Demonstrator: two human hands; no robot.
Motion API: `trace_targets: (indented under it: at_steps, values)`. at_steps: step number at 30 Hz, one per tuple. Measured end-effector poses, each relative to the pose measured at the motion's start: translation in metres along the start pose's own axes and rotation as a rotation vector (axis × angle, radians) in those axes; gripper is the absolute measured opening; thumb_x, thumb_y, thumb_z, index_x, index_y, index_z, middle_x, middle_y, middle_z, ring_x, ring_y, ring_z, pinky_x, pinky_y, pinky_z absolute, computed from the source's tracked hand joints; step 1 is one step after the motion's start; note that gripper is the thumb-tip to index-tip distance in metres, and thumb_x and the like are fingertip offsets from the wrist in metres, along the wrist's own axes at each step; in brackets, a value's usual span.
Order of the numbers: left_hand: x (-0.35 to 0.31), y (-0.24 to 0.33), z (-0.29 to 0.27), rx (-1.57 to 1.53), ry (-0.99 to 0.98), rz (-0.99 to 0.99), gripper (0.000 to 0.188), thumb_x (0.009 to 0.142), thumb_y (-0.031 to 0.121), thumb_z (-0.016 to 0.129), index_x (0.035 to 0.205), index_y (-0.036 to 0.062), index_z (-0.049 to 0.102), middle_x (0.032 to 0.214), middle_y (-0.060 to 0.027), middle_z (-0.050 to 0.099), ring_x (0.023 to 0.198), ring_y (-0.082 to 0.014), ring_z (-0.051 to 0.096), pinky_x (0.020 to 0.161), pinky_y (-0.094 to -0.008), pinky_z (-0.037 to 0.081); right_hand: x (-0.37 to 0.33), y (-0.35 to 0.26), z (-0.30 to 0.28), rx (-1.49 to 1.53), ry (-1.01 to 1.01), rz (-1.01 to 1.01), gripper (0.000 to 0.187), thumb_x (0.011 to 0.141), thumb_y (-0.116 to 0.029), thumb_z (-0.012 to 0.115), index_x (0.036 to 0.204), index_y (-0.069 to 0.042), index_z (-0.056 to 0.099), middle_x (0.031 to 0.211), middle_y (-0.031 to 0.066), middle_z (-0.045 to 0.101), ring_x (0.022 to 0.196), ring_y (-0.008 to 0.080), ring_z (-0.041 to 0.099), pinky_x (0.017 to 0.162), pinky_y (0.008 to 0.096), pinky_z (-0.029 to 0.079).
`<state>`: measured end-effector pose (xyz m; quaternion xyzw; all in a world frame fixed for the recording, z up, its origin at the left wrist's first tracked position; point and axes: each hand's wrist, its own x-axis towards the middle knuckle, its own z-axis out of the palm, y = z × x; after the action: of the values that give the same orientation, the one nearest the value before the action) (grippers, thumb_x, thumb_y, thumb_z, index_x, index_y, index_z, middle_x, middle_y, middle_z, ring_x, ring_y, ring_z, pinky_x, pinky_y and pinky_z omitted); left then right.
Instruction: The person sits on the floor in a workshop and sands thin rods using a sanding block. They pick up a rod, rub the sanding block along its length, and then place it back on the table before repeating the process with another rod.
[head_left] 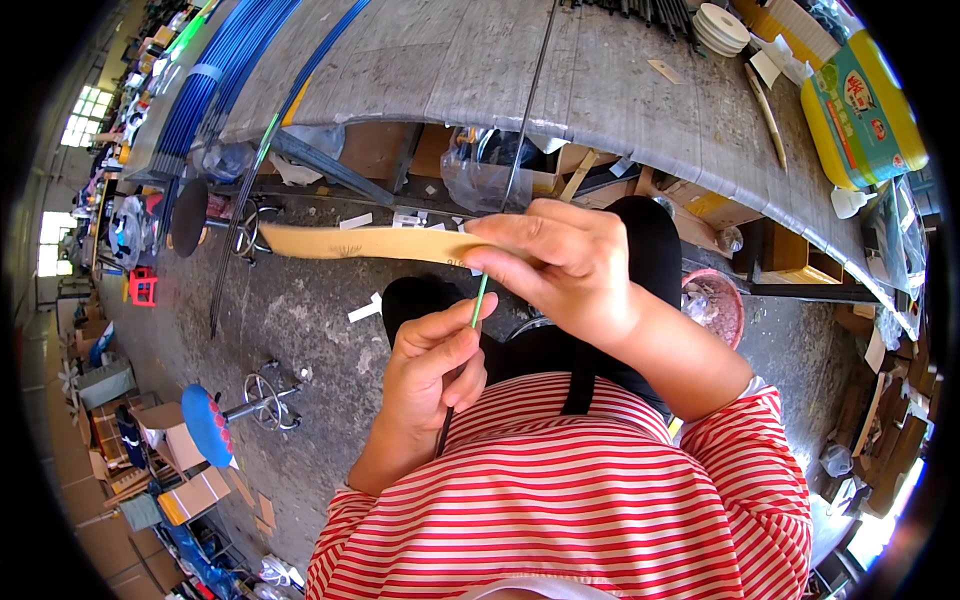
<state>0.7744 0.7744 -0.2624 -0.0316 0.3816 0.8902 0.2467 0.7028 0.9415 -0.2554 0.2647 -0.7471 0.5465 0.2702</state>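
Note:
A thin dark rod with a green section (479,298) runs slantwise in front of me, its far part (527,110) reaching over the workbench. My left hand (438,352) pinches it just below the green section, between thumb and fingers. Beyond that, my right hand (565,262) is closed on a long tan strip (365,242) with dark print on it, perhaps sandpaper. The strip's free end sticks out to the left, slightly curved. Right thumb and fingers press the strip where the rod passes. Whether it wraps around the rod is hidden.
On the grey workbench (420,75) lie blue rods (225,65), black rods (645,12), white spools (720,30), a stick (768,115) and a yellow jug (865,115). A pink bucket (713,305) stands at right. A blue-topped stool (207,425) stands at left.

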Motion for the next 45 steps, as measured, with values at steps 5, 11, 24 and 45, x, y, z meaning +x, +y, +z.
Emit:
trace_targets:
  at_steps: [5,11,24,45]
  values:
    - [0.000,0.000,0.001,0.001,0.014,0.000,0.033,0.084,0.007,0.051,0.117,-0.0004,0.050,0.071,-0.0024,0.049,0.033,-0.0051,0.031,0.029,-0.0199,0.026,0.009,0.005,-0.007,-0.081,0.063,0.052,0.019,0.065,-0.014,0.073,0.081,-0.007,0.066,0.057,0.0039,0.055,0.046,0.0170,0.054,0.041,0.0270,0.042]
    - [0.000,0.000,0.003,0.028,0.054,-0.001,0.033,0.084,0.006,0.051,0.116,0.0003,0.051,0.070,-0.0020,0.050,0.033,-0.0050,0.031,0.030,-0.0200,0.026,0.006,0.004,-0.005,-0.043,0.019,0.035,0.019,0.065,-0.013,0.073,0.081,-0.006,0.066,0.058,0.0048,0.056,0.046,0.0172,0.053,0.041,0.0263,0.042]
    - [0.000,-0.002,0.002,0.066,0.057,0.020,0.032,0.084,0.005,0.052,0.116,0.0018,0.052,0.071,-0.0017,0.052,0.033,-0.0044,0.031,0.030,-0.0194,0.026,0.001,0.001,-0.002,-0.048,-0.027,-0.009,0.019,0.065,-0.015,0.073,0.081,-0.006,0.066,0.058,0.0046,0.055,0.046,0.0164,0.053,0.041,0.0270,0.042]
    - [0.000,-0.003,0.002,0.060,0.088,0.027,0.033,0.080,-0.003,0.054,0.113,0.0049,0.055,0.083,-0.0045,0.060,0.035,-0.0042,0.034,0.032,-0.0186,0.029,0.006,0.004,-0.007,-0.106,0.017,0.059,0.019,0.066,-0.015,0.073,0.081,-0.007,0.066,0.057,0.0036,0.054,0.046,0.0176,0.053,0.040,0.0269,0.042]
